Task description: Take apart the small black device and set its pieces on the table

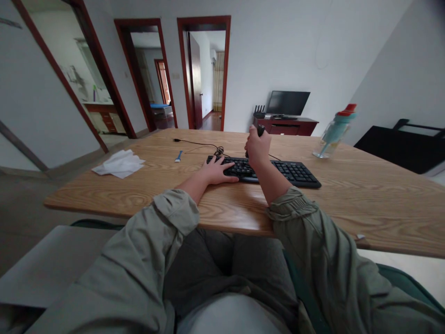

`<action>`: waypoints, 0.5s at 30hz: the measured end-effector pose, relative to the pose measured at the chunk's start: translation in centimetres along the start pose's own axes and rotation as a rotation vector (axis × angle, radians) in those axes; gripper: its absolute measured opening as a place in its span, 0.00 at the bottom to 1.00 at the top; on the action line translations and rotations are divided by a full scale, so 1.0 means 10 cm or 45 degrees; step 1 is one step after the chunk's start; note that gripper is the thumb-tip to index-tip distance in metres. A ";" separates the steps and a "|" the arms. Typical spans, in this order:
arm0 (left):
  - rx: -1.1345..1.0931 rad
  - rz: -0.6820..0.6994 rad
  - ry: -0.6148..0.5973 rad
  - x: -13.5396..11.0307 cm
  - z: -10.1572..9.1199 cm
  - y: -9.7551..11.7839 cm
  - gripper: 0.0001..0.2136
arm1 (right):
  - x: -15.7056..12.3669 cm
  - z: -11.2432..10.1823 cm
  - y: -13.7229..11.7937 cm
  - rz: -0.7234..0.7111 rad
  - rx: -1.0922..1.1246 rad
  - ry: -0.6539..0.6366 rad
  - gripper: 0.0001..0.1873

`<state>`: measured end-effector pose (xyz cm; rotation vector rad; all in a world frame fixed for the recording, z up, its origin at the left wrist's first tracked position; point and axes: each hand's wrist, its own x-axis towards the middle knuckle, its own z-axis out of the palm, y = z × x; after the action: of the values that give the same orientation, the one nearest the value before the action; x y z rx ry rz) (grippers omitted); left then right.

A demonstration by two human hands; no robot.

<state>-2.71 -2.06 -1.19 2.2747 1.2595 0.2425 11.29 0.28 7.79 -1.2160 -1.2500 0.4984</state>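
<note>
A black keyboard [295,172] lies across the table in front of me. My left hand [214,172] rests with its fingers spread on the keyboard's left end. My right hand [259,147] is closed in a fist around an upright black handle [260,130] over the middle of the keys. The handle's top sticks out above the fist; its lower end is mostly hidden, so its kind cannot be made out. Behind the keyboard lies its coiled black cable [219,150]. Left of it is a small blue brush [179,156] with pale bristles.
Crumpled white tissues [120,163] lie on the wooden table [167,195] at the left. A clear bottle [332,134] with a red and teal lid stands at the right. A small white scrap [360,236] sits near the front edge. A monitor [288,103] stands beyond on a cabinet.
</note>
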 end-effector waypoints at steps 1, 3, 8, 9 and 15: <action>-0.006 0.005 0.007 -0.01 0.00 0.00 0.47 | 0.02 -0.01 -0.02 0.037 0.052 0.025 0.18; -0.016 0.022 0.021 -0.02 0.00 -0.01 0.47 | 0.04 -0.02 -0.06 0.107 0.136 0.085 0.18; -0.007 0.049 0.063 -0.03 -0.02 -0.01 0.48 | 0.08 -0.06 -0.17 0.156 0.255 0.157 0.19; 0.000 0.049 0.070 -0.02 -0.03 -0.01 0.48 | 0.10 -0.07 -0.20 0.160 0.269 0.156 0.19; -0.020 0.093 0.071 0.00 -0.11 -0.02 0.45 | 0.20 -0.26 -0.35 0.138 0.343 0.137 0.24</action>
<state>-3.28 -1.63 -0.34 2.3180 1.1988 0.3430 13.22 -0.34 12.22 -1.0699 -0.9938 0.6502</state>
